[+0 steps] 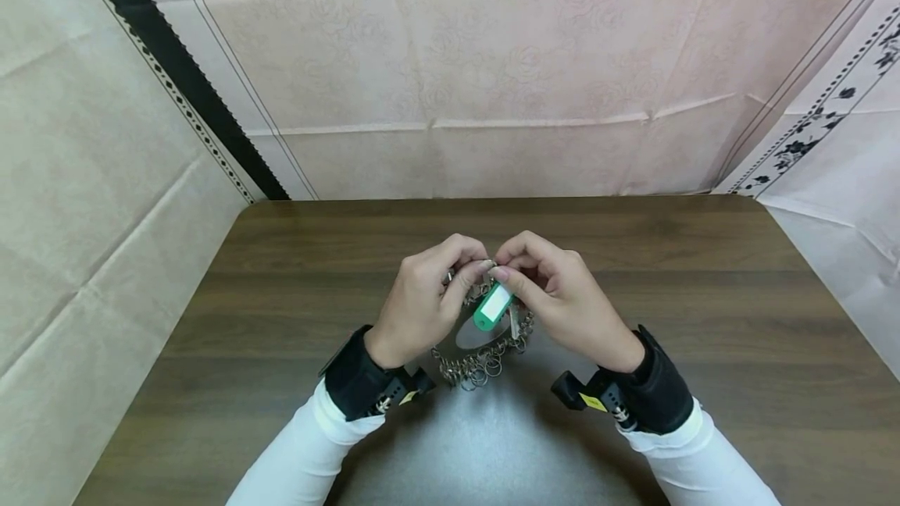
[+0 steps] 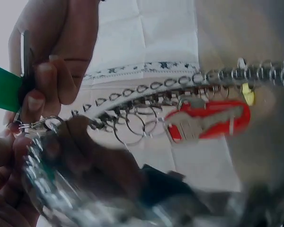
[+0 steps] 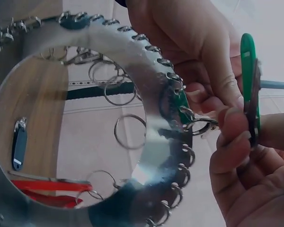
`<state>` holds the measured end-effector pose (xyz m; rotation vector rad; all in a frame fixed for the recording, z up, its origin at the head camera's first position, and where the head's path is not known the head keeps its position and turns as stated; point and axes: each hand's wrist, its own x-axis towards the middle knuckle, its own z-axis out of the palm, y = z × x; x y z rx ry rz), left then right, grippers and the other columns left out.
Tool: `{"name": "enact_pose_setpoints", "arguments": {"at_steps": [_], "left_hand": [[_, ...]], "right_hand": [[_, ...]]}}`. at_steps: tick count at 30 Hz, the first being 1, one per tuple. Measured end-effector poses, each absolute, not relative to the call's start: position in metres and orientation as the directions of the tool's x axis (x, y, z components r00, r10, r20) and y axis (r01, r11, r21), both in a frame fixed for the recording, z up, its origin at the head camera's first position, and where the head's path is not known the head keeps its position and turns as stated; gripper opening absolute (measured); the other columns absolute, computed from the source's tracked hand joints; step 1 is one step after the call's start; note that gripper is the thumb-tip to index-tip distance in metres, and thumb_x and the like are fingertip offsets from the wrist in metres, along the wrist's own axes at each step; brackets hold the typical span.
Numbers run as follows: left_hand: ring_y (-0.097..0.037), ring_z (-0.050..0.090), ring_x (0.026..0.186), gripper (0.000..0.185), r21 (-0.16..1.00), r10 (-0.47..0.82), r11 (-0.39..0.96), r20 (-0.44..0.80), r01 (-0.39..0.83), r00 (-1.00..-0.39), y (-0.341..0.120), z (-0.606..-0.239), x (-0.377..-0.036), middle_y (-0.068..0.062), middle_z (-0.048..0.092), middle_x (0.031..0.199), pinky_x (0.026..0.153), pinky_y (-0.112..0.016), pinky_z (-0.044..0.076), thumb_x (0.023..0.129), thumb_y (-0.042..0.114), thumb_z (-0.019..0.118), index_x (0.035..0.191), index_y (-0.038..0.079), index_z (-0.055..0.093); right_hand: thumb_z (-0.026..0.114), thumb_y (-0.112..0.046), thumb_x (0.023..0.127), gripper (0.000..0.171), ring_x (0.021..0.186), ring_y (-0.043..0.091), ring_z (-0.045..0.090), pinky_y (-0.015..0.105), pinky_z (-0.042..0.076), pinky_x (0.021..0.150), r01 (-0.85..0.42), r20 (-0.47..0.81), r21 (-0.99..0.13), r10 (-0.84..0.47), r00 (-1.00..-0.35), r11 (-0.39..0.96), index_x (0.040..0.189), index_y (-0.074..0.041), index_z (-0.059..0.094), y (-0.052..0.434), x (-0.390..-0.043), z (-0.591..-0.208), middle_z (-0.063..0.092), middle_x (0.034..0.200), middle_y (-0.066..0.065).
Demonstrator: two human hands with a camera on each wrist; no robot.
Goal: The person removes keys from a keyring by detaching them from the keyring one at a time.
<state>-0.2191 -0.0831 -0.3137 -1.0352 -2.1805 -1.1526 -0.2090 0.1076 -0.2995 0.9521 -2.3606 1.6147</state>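
My left hand (image 1: pixel 422 299) and right hand (image 1: pixel 566 303) meet above the table, thumbs and index fingers pinching close together. Between them hangs a green key tag (image 1: pixel 494 306) with a white label and a silver key (image 1: pixel 515 322) beside it. My right hand pinches the top of the tag, where its ring is mostly hidden by fingers. The left pinches a small metal clasp (image 3: pixel 201 125) on the edge of a shiny metal hoop (image 3: pixel 154 85). Small rings line the hoop's edge, and it hangs below both hands. A red key tag (image 2: pixel 236 111) with a key hangs there too.
A dark tag (image 3: pixel 20 146) shows through the hoop's opening, and a small yellow tag (image 2: pixel 247 94) hangs on its far side. Several bare key rings (image 3: pixel 129 131) dangle from it. Beneath is a wooden table (image 1: pixel 316 256), with pale cloth (image 1: pixel 527 61) behind.
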Motion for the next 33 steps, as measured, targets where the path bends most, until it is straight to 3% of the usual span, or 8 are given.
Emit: {"name": "enact_pose_setpoints", "arguments": {"at_steps": [10, 17, 27, 33], "left_hand": [[-0.006, 0.048, 0.064, 0.005, 0.549, 0.346, 0.327, 0.688, 0.769, -0.638, -0.0808, -0.3154, -0.2191, 0.001, 0.052, 0.074, 0.055, -0.024, 0.043, 0.097, 0.011, 0.056, 0.096, 0.007, 0.057], [-0.006, 0.053, 0.065, 0.005, 0.6, 0.323, 0.281, 0.676, 0.749, -0.663, -0.0788, -0.3155, -0.2187, 0.001, 0.055, 0.073, 0.057, -0.024, 0.048, 0.097, 0.011, 0.055, 0.095, 0.006, 0.056], [-0.008, 0.057, 0.067, 0.006, 0.603, 0.296, 0.282, 0.686, 0.746, -0.665, -0.0767, -0.3161, -0.218, -0.002, 0.059, 0.075, 0.059, -0.027, 0.05, 0.096, 0.01, 0.056, 0.095, 0.004, 0.058], [-0.006, 0.054, 0.064, 0.008, 0.61, 0.287, 0.274, 0.686, 0.744, -0.668, -0.0756, -0.3168, -0.2179, -0.002, 0.057, 0.075, 0.057, -0.022, 0.048, 0.098, 0.011, 0.054, 0.095, 0.004, 0.057]], "right_hand": [[0.056, -0.009, 0.096, 0.005, 0.057, 0.021, 0.052, 0.025, 0.045, 0.05, -0.537, 0.43, -0.821, -0.409, -0.805, 0.194, 0.101, -0.009, 0.056, 0.1049, -0.2095, -0.3031, 0.062, 0.075, 0.0], [0.057, -0.01, 0.096, 0.005, 0.059, 0.012, 0.048, 0.023, 0.039, 0.05, -0.549, 0.445, -0.809, -0.394, -0.804, 0.208, 0.101, -0.009, 0.056, 0.1028, -0.2104, -0.3047, 0.062, 0.077, -0.001], [0.056, -0.007, 0.096, 0.005, 0.054, 0.014, 0.048, 0.024, 0.042, 0.048, -0.555, 0.457, -0.808, -0.385, -0.802, 0.197, 0.101, -0.006, 0.056, 0.1009, -0.2108, -0.308, 0.06, 0.074, 0.002], [0.058, -0.008, 0.095, 0.01, 0.054, 0.008, 0.044, 0.022, 0.038, 0.048, -0.6, 0.473, -0.77, -0.436, -0.766, 0.219, 0.103, -0.007, 0.052, 0.1016, -0.2132, -0.3088, 0.061, 0.074, -0.002]]}}
